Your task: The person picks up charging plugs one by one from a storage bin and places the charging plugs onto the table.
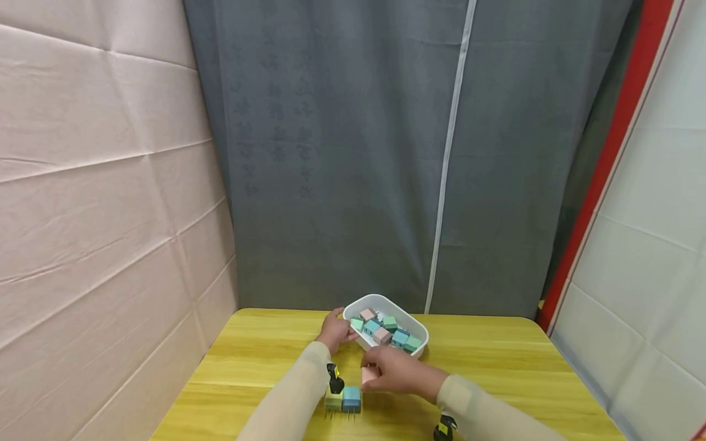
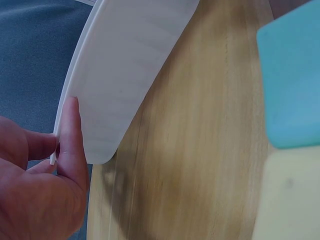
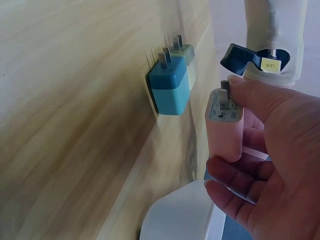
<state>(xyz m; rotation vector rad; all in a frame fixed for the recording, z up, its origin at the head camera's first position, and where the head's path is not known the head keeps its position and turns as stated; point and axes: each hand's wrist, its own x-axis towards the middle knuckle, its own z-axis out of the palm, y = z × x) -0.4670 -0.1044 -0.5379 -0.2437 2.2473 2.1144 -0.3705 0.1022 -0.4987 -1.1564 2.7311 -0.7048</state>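
In the head view a white plastic bin (image 1: 380, 301) holds several charger plugs in pink, green and blue. My left hand (image 1: 335, 332) pinches its rim at the left corner, thumb and fingers on either side of the edge (image 2: 65, 105). Between the thumb and fingers of my right hand (image 1: 394, 370) is a pink charger plug (image 3: 225, 137), its metal prongs showing in the right wrist view. It is held in front of the bin, off the table. Close by on the table, a blue charger (image 1: 351, 399) and a pale yellow charger (image 1: 333, 402) stand side by side.
The wooden table (image 1: 265, 367) ends at a grey curtain (image 1: 342, 184) behind the bin. A pale cloth wall (image 1: 110, 184) is on the left, and a white wall (image 1: 651, 245) with a red strip on the right. Both wrists wear dark camera mounts.
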